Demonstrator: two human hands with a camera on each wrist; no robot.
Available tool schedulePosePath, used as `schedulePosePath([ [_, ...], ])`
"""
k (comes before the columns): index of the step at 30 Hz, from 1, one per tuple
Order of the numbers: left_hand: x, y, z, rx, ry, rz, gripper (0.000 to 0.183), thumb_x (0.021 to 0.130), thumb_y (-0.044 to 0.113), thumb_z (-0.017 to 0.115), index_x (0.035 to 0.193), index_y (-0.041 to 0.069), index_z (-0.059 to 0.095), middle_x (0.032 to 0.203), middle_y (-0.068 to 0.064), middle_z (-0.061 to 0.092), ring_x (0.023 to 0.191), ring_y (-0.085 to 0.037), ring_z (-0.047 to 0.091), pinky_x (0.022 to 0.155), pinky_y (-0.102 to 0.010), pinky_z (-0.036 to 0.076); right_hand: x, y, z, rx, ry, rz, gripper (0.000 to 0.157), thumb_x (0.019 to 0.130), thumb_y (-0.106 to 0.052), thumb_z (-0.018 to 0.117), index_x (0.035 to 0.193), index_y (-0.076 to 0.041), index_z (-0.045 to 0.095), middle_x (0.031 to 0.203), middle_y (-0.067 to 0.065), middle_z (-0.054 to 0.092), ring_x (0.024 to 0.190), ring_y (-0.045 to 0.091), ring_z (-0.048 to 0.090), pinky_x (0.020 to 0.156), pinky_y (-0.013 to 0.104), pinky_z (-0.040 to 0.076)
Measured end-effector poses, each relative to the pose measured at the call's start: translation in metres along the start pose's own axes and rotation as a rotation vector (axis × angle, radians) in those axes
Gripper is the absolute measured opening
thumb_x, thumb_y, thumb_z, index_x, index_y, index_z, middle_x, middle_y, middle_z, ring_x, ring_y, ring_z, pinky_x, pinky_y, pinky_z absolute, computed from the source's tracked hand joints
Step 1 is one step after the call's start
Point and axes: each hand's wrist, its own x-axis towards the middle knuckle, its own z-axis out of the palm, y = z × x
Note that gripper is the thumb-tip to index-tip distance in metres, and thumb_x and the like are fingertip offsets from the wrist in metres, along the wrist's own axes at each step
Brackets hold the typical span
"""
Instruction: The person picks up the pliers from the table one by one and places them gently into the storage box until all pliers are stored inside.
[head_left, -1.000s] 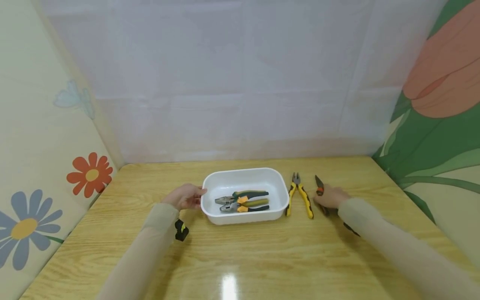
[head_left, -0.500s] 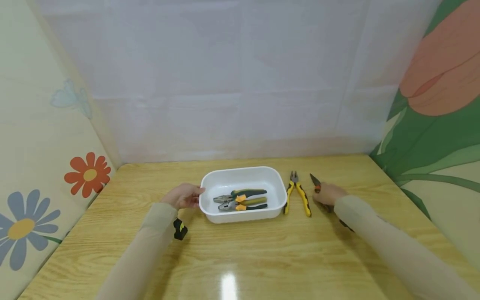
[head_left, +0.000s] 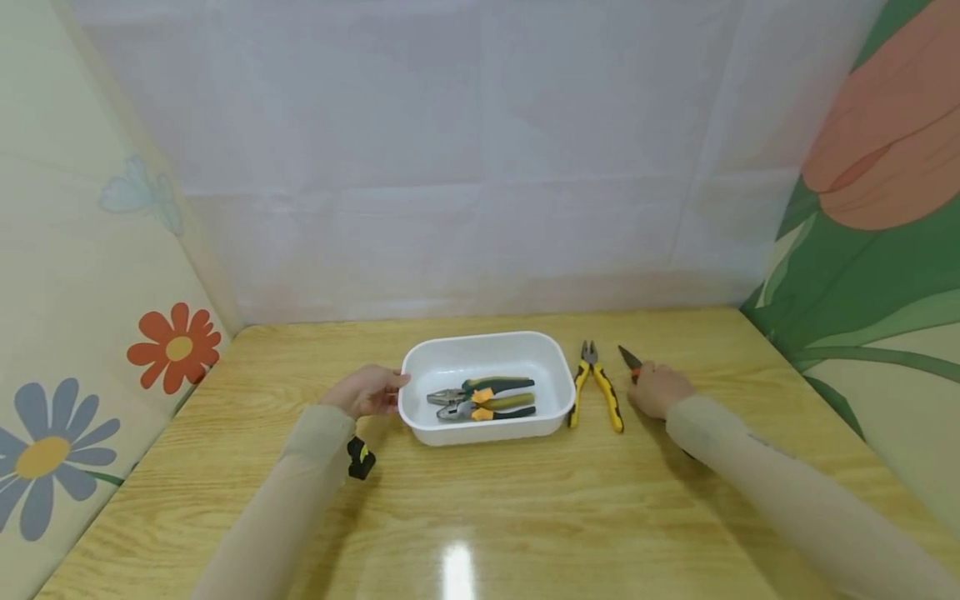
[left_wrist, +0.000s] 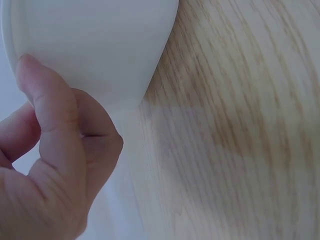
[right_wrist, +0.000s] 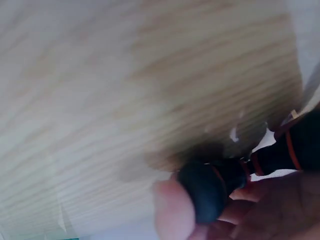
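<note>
At its left end, a white plastic tray (head_left: 480,437) is pinched by my left hand (head_left: 366,392); in the left wrist view the thumb (left_wrist: 52,105) lies over the rim. Inside the tray lie two pairs of combination pliers, one with green-and-yellow handles (head_left: 498,385), the other with black-and-orange handles (head_left: 506,413). My right hand (head_left: 660,392) grips long-nose pliers (head_left: 628,358), their dark pointed nose showing past the fingers. The right wrist view shows their black handles with red stripes (right_wrist: 202,192) in the fingers. Most of the tool is hidden by the hand in the head view.
Yellow-and-black pliers (head_left: 596,383) lie with handles spread between the tray and my right hand. A wood-grain table (head_left: 525,508) carries everything. White cloth (head_left: 450,167) hangs behind, with flower-patterned panels on both sides.
My right fingers have closed further round the long-nose pliers, hiding the handles that showed below the hand. My left hand keeps its hold on the tray; the view has shifted slightly.
</note>
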Motion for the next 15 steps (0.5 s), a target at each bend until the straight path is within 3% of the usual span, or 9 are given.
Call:
schedulePosePath([
  [4,-0.001,0.001,0.0,0.004,0.002,-0.001,0.039,0.102,0.006,0.046,0.136,-0.013,0.04,0.089,-0.009,0.053,0.072,-0.014,0.052,0.059,-0.016,0.051,0.001,0.005,-0.004,0.087,-0.013,0.007,0.055,0.093,-0.023,0.052,0.124,0.021,0.041,0.096,0.033,0.055,0.076,0.038,0.059,0.064,0.045,0.053],
  [7,0.0,0.001,0.001,-0.001,0.001,-0.003,0.038,0.102,0.005,0.046,0.134,-0.012,0.041,0.088,-0.008,0.052,0.072,-0.014,0.052,0.059,-0.017,0.051,0.001,0.011,-0.01,0.148,-0.028,0.013,0.058,0.089,-0.024,0.055,0.126,0.018,0.042,0.095,0.028,0.057,0.065,0.027,0.055,0.052,0.034,0.047],
  [11,0.002,0.001,0.001,-0.012,0.001,-0.006,0.038,0.101,0.005,0.046,0.134,-0.012,0.041,0.088,-0.009,0.052,0.074,-0.015,0.052,0.061,-0.018,0.051,-0.002,0.017,-0.014,0.143,0.012,-0.013,0.056,0.083,-0.024,0.058,0.123,0.013,0.046,0.086,0.023,0.057,0.064,0.027,0.05,0.052,0.033,0.041],
  [15,0.002,0.0,0.0,-0.014,0.013,-0.009,0.038,0.102,0.006,0.046,0.134,-0.012,0.041,0.089,-0.009,0.051,0.075,-0.015,0.051,0.061,-0.018,0.051,-0.005,0.02,-0.013,0.135,0.097,-0.055,0.042,0.081,-0.021,0.059,0.113,0.006,0.05,0.077,0.017,0.052,0.064,0.028,0.048,0.052,0.036,0.04],
])
